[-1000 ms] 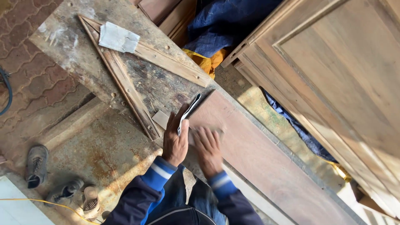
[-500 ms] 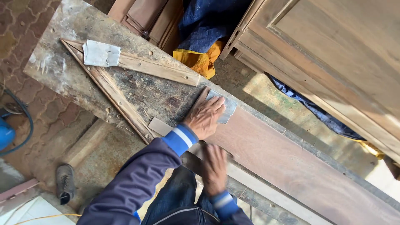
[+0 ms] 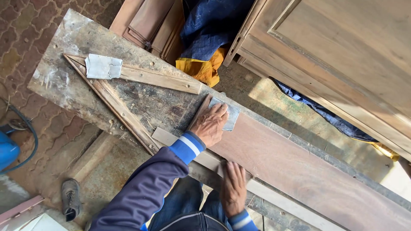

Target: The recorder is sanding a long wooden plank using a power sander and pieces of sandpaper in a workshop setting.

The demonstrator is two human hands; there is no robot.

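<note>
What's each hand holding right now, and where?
Left hand presses sandpaper sheet flat on the plank, palm covering its near part. Right hand grips the plank's near edge.

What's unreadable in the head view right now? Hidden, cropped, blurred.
- sandpaper sheet: mostly covered by the left hand; grit side not visible.
- reddish plank: far end cut off by the frame's right edge.
- right hand: fingertips blurred on the plank's near edge; grip unclear.
- blue object: cropped by the left edge; kind unclear.
</note>
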